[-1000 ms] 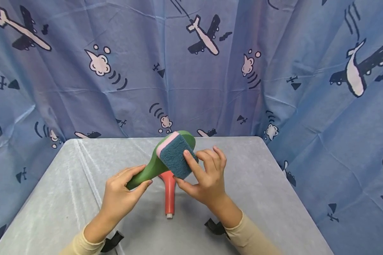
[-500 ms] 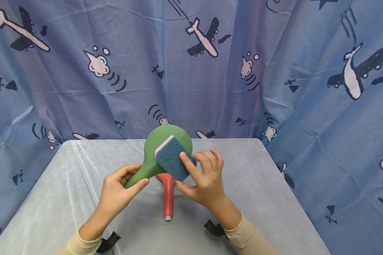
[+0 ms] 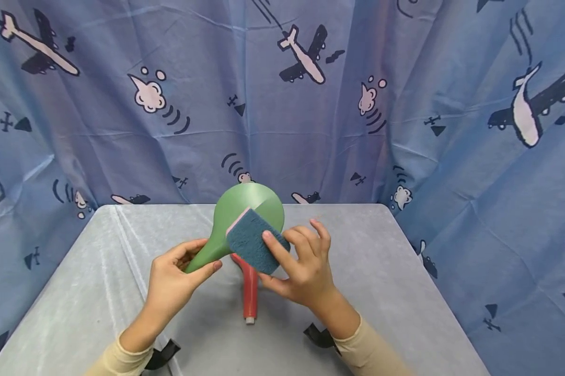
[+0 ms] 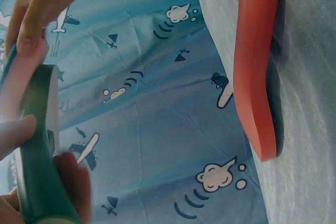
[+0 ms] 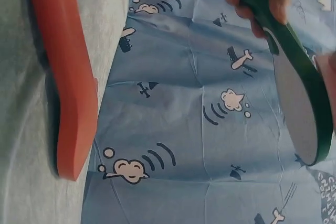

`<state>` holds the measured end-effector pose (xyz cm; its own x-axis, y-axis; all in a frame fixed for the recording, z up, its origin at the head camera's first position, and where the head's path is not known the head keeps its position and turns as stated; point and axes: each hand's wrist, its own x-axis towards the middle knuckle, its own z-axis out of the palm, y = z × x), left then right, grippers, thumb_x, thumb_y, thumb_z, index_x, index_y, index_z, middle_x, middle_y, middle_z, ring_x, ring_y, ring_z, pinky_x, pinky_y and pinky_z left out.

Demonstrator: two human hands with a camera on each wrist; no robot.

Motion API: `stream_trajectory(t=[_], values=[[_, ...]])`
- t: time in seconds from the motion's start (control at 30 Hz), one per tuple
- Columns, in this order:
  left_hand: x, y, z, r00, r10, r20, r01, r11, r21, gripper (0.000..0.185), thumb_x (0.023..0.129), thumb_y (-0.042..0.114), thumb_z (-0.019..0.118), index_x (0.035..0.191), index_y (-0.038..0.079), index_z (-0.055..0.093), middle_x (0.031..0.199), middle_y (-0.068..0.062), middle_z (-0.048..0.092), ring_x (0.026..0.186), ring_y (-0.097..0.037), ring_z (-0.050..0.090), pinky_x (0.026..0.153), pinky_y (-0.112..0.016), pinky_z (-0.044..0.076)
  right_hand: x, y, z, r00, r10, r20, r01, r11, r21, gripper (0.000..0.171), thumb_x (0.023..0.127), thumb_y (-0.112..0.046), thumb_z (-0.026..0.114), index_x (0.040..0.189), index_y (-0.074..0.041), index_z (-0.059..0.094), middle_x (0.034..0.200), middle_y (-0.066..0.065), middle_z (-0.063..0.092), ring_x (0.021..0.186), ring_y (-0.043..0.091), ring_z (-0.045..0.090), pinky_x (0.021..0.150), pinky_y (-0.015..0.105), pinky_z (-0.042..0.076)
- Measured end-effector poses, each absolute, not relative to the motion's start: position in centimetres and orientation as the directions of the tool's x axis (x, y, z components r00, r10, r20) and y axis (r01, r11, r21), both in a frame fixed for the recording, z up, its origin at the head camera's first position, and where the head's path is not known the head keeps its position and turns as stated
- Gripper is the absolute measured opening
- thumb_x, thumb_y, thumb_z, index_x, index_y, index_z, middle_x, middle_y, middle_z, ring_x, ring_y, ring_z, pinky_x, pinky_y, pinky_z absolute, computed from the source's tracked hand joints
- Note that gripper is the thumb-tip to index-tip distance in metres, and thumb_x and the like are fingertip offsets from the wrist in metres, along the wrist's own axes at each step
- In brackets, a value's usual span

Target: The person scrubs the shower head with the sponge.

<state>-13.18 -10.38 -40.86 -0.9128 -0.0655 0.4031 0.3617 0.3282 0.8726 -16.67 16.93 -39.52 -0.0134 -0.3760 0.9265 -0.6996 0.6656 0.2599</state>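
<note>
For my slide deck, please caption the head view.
Left hand holds a green paddle while the right hand presses a blue sponge against it.

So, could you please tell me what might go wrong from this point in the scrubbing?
1. The left hand holds the green paddle only by its handle, in the air; pressure from the sponge could twist it in that grip.
2. The right hand pinches the sponge at one end, so it might slip off the face.
3. The red paddle lies directly beneath; anything dropped could strike it.
</note>
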Motion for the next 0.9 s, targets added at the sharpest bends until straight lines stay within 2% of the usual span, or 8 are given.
stream_trajectory(t=[0.1, 0.27, 0.33, 0.53, 0.6, 0.67, 0.83, 0.9], values=[[-13.1, -10.5, -40.8, -0.907, -0.085, 0.412, 0.359, 0.353, 0.864, 0.042, 0.078, 0.022, 0.092, 0.117, 0.02, 0.077, 0.098, 0.001, 0.077, 0.083, -0.011, 0.068, 0.068, -0.02, 0.055, -16.7, 17.0, -39.4, 0.032, -0.37, 0.928, -0.686, 0.667, 0.29, 0.056, 0.082, -0.045, 0.073, 0.124, -0.008, 0.072, 0.1, 0.016, 0.063, 0.095, 0.035, 0.056, 0.097, 0.067, 0.037], [-12.9, -10.6, -40.6, -0.914, -0.095, 0.394, 0.345, 0.328, 0.879, 0.039, 0.08, 0.021, 0.09, 0.117, 0.019, 0.077, 0.096, 0.0, 0.077, 0.083, -0.01, 0.069, 0.07, -0.02, 0.056, -16.8, 17.7, -39.2, -0.089, -0.159, 0.983, -0.704, 0.708, 0.051, 0.054, 0.086, -0.042, 0.071, 0.125, -0.003, 0.07, 0.103, 0.02, 0.062, 0.095, 0.036, 0.055, 0.096, 0.065, 0.037], [-12.8, -10.6, -40.6, -0.919, -0.077, 0.387, 0.349, 0.299, 0.888, 0.036, 0.082, 0.019, 0.088, 0.117, 0.016, 0.077, 0.094, -0.001, 0.077, 0.083, -0.01, 0.071, 0.071, -0.02, 0.058, -16.6, 17.3, -39.3, -0.081, -0.121, 0.989, -0.722, 0.691, 0.025, 0.055, 0.087, -0.041, 0.072, 0.124, -0.001, 0.069, 0.103, 0.022, 0.062, 0.095, 0.037, 0.055, 0.095, 0.063, 0.038], [-12.7, -10.1, -40.6, -0.92, 0.018, 0.391, 0.39, 0.121, 0.913, 0.029, 0.088, -0.003, 0.076, 0.117, -0.003, 0.072, 0.093, -0.01, 0.075, 0.079, -0.012, 0.073, 0.069, -0.025, 0.062, -15.9, 15.3, -39.3, 0.207, -0.276, 0.939, -0.69, 0.64, 0.34, 0.049, 0.083, -0.037, 0.075, 0.12, -0.007, 0.066, 0.099, 0.018, 0.064, 0.09, 0.032, 0.057, 0.096, 0.061, 0.042], [-12.6, -9.9, -40.6, -0.917, 0.042, 0.398, 0.4, 0.096, 0.912, 0.032, 0.088, -0.005, 0.076, 0.119, -0.004, 0.069, 0.094, -0.012, 0.074, 0.078, -0.013, 0.073, 0.066, -0.026, 0.062, -16.0, 15.3, -39.1, 0.263, -0.314, 0.912, -0.641, 0.65, 0.408, 0.047, 0.083, -0.038, 0.074, 0.12, -0.01, 0.066, 0.099, 0.017, 0.065, 0.09, 0.032, 0.057, 0.097, 0.061, 0.042], [-12.6, -9.7, -40.7, -0.915, 0.065, 0.397, 0.402, 0.096, 0.911, 0.037, 0.085, -0.003, 0.08, 0.121, -0.001, 0.068, 0.098, -0.013, 0.073, 0.08, -0.014, 0.073, 0.066, -0.028, 0.062, -16.3, 15.8, -38.9, 0.249, -0.289, 0.924, -0.637, 0.67, 0.381, 0.047, 0.083, -0.037, 0.075, 0.12, -0.01, 0.066, 0.099, 0.017, 0.065, 0.09, 0.033, 0.057, 0.098, 0.061, 0.04], [-12.6, -9.5, -40.9, -0.928, 0.11, 0.357, 0.369, 0.111, 0.923, 0.043, 0.082, 0.004, 0.086, 0.121, 0.005, 0.067, 0.103, -0.013, 0.072, 0.078, -0.016, 0.074, 0.062, -0.032, 0.062, -17.0, 17.0, -38.8, 0.055, -0.104, 0.993, -0.687, 0.718, 0.113, 0.051, 0.085, -0.037, 0.076, 0.122, -0.003, 0.065, 0.102, 0.022, 0.062, 0.093, 0.036, 0.056, 0.096, 0.061, 0.038], [-12.8, -9.5, -41.1, -0.93, 0.112, 0.35, 0.361, 0.11, 0.926, 0.041, 0.083, 0.003, 0.085, 0.12, 0.005, 0.068, 0.102, -0.013, 0.071, 0.074, -0.017, 0.073, 0.059, -0.033, 0.061, -17.0, 16.8, -39.2, 0.018, -0.086, 0.996, -0.7, 0.711, 0.074, 0.054, 0.084, -0.037, 0.077, 0.123, -0.002, 0.065, 0.103, 0.022, 0.062, 0.093, 0.036, 0.056, 0.096, 0.061, 0.038]])
